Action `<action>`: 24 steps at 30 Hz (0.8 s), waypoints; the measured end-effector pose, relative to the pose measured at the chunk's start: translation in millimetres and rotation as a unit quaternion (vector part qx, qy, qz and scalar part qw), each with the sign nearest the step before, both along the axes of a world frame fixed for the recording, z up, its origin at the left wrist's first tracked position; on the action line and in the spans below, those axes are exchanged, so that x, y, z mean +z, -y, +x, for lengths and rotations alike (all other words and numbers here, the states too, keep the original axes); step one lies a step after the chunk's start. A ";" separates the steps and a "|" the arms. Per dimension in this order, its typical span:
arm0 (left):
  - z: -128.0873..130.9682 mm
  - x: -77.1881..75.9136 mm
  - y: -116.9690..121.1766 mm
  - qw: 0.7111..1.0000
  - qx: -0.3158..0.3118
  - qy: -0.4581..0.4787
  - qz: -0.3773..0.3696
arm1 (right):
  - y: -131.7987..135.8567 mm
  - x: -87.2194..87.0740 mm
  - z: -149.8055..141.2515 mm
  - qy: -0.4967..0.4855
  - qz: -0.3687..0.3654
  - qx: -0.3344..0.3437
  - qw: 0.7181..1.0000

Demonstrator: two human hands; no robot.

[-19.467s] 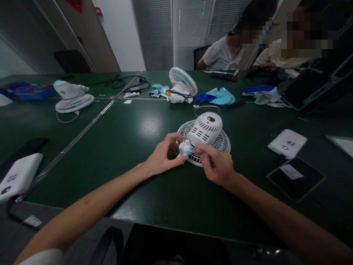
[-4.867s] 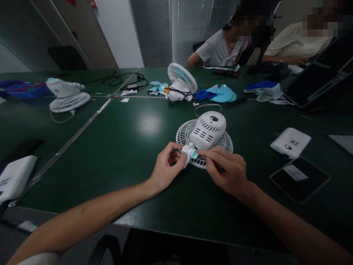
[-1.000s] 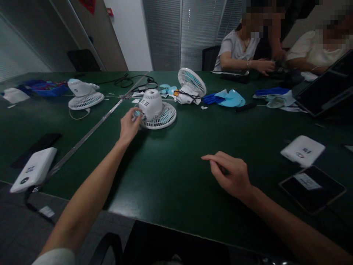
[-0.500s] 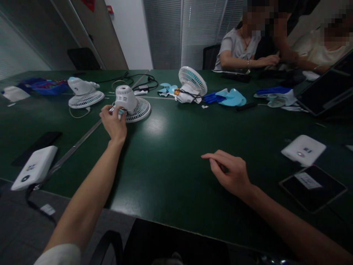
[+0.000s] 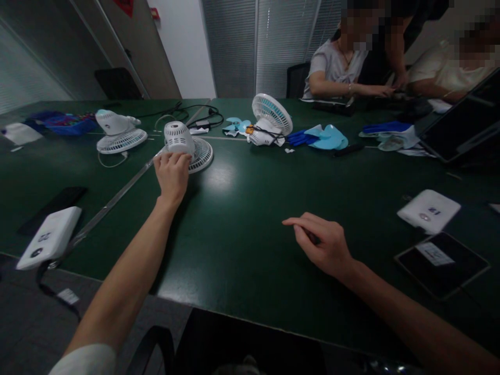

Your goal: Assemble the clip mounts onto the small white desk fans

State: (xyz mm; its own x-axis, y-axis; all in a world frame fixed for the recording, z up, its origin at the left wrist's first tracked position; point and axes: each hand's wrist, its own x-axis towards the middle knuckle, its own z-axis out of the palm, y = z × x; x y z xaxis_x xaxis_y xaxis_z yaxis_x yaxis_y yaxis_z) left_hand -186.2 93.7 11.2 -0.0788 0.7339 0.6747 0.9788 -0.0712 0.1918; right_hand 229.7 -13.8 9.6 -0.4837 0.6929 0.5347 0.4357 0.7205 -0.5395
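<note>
Covering near side of fan [image 5: 179,138], left hand [image 5: 172,173]; grip hidden, can't tell; fan sits grille-down on worktop [image 5: 242,208], left of centre; right hand [image 5: 323,244] half-curled, contents unclear; lopsided pull could tip fan, leftward shove could bump second fan [image 5: 116,126].

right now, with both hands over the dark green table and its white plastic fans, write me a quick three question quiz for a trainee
1. Multiple choice: which white plastic fan is the bare left hand at: (a) the leftmost, (b) the middle one, (c) the rightmost?
2. True or false: the bare right hand is apart from every fan.
3. Fill the gap: on the right, the white box with rounded corners lies just beyond a flat, rectangular ______ panel.

Key:
1. b, the middle fan, with slots in its rounded housing.
2. True.
3. black
</note>
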 end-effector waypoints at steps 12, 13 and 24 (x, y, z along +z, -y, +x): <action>0.8 1.6 -10.0 0.995 0.061 0.072 0.032 | -0.4 -1.8 0.4 0.005 -0.016 0.010 1.000; 0.0 0.2 -10.1 0.996 0.050 0.068 0.038 | -0.6 -1.9 0.8 0.005 -0.017 0.010 1.000; -3.3 -8.2 -12.3 0.997 -0.055 0.037 0.031 | -1.0 -0.8 -1.7 0.008 -0.025 0.006 1.000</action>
